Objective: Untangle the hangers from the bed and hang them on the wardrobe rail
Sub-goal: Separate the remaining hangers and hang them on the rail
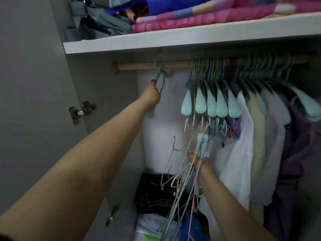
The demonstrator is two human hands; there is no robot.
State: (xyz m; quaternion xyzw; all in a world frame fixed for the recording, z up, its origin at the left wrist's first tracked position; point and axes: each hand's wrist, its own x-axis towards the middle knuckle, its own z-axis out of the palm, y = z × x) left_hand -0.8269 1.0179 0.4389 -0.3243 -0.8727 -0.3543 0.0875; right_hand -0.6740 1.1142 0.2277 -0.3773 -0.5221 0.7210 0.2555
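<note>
Under the white shelf (173, 38), seen from the head camera, a wooden wardrobe rail (173, 64) runs across the open wardrobe. At the rail's bare end near its bracket, the left hand (151, 96) has its fingers curled round a teal hanger (159, 79) whose hook sits over the rail. Farther along the rail hang a packed row of teal hangers (211, 103), then clothes (257, 136) on more hangers. Well below the rail, the right hand (199, 164) grips a tangled bundle of thin hangers (184, 188), their hooks and wires sticking up and down from the fist. Below that lies a black bag (152, 193). Folded pink bedding (199, 16) rests on the shelf.
</note>
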